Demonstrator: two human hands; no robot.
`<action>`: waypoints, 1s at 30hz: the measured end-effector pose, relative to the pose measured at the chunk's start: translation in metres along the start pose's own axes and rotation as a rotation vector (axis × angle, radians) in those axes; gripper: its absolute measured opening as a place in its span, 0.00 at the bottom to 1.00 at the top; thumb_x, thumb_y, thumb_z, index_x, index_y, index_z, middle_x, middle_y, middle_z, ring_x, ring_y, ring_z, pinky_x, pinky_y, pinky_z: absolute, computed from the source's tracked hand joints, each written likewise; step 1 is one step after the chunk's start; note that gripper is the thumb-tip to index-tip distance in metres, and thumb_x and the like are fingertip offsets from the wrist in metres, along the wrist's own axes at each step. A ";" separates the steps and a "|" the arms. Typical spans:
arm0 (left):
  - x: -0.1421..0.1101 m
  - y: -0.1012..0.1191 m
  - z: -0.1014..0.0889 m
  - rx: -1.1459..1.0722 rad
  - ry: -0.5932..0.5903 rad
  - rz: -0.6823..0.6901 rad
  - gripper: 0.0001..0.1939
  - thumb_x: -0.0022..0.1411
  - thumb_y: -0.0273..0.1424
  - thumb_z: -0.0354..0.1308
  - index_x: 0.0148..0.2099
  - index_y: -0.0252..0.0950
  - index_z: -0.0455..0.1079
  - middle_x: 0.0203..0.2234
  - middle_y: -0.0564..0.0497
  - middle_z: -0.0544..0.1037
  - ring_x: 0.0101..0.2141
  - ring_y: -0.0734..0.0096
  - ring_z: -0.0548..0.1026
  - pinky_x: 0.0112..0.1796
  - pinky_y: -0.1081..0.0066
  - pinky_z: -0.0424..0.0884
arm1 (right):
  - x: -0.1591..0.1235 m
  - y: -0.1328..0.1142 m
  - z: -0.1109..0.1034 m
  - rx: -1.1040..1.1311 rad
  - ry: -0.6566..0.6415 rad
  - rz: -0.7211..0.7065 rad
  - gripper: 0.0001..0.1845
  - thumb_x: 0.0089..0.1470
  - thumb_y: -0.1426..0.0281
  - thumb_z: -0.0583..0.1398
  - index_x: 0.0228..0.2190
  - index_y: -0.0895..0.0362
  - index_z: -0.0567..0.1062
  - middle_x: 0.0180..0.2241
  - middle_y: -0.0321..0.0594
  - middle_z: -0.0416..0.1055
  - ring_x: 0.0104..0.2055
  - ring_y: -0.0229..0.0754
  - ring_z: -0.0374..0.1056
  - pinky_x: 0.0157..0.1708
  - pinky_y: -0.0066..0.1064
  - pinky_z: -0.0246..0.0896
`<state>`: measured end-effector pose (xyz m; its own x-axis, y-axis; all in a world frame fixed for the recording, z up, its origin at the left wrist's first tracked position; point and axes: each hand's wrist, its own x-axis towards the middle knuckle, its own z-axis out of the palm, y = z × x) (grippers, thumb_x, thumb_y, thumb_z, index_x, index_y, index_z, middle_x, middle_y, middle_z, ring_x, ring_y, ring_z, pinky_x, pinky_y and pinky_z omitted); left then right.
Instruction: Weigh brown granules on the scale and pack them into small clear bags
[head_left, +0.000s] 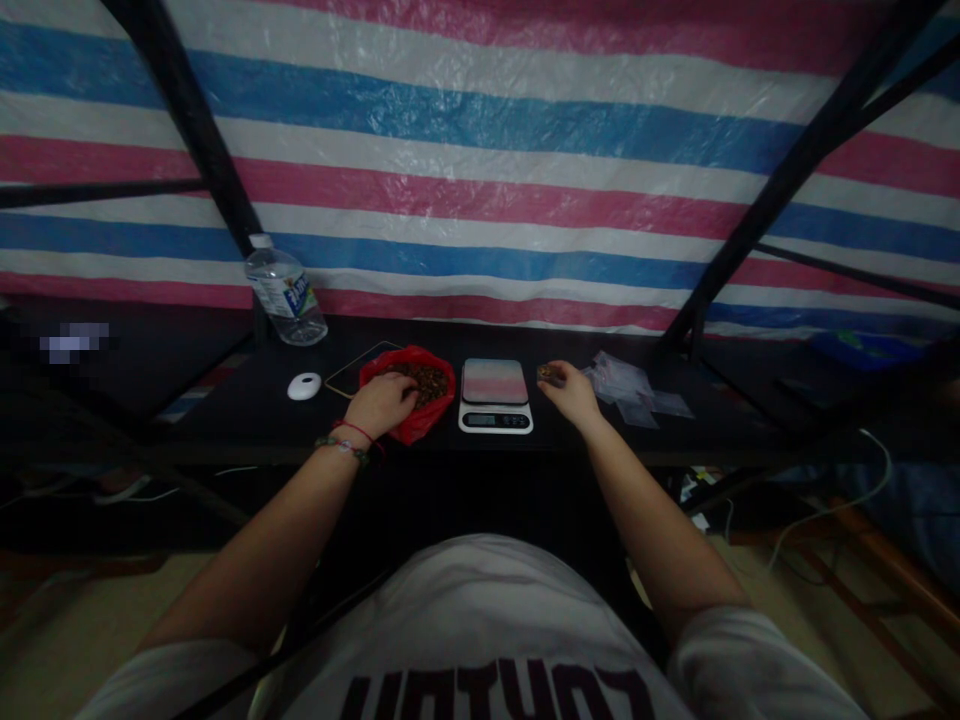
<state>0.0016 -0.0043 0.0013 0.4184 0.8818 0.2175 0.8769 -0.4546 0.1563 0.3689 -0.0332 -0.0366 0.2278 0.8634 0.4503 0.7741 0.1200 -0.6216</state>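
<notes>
My left hand (384, 400), with a red cord and a beaded bracelet at the wrist, reaches into an open red plastic bag (420, 428). Its fingers are curled down on the small brown pieces (431, 382) inside, and the fingertips are partly hidden. To the right of the bag stands a white digital kitchen scale (495, 395), its display at the front and nothing on its pan. Just right of the scale, my right hand (570, 393) pinches a small packet (550, 372) with something brown in it, held above the table.
Several clear plastic bags (626, 385) lie flat to the right of my right hand. A white oval mouse-like object (304, 386) and a clear plastic bottle (286, 292) are at the left. Black metal posts (739, 235) frame the table, before a striped plastic sheet (480, 170).
</notes>
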 end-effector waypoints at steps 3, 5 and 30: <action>0.001 -0.003 0.000 0.000 0.003 0.014 0.21 0.63 0.38 0.47 0.50 0.36 0.74 0.48 0.43 0.76 0.49 0.58 0.73 0.53 0.64 0.66 | 0.000 0.002 0.001 0.001 -0.006 -0.009 0.20 0.46 0.66 0.64 0.44 0.55 0.73 0.40 0.43 0.76 0.44 0.46 0.73 0.47 0.41 0.67; 0.001 -0.006 0.001 -0.001 0.001 0.012 0.21 0.63 0.39 0.47 0.50 0.36 0.74 0.48 0.43 0.76 0.48 0.58 0.73 0.52 0.64 0.66 | 0.001 0.003 0.002 0.013 -0.012 -0.013 0.21 0.47 0.66 0.64 0.44 0.55 0.73 0.41 0.43 0.76 0.44 0.46 0.73 0.47 0.41 0.67; 0.014 0.042 -0.007 -0.222 0.243 0.114 0.20 0.66 0.32 0.43 0.52 0.32 0.71 0.48 0.44 0.77 0.49 0.62 0.73 0.55 0.64 0.65 | 0.002 -0.019 0.019 0.025 -0.027 -0.039 0.22 0.44 0.68 0.65 0.43 0.55 0.70 0.38 0.41 0.74 0.41 0.44 0.71 0.43 0.38 0.65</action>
<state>0.0427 -0.0123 0.0177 0.4188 0.7805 0.4641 0.7436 -0.5881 0.3181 0.3429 -0.0247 -0.0361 0.1813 0.8705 0.4575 0.7670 0.1660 -0.6198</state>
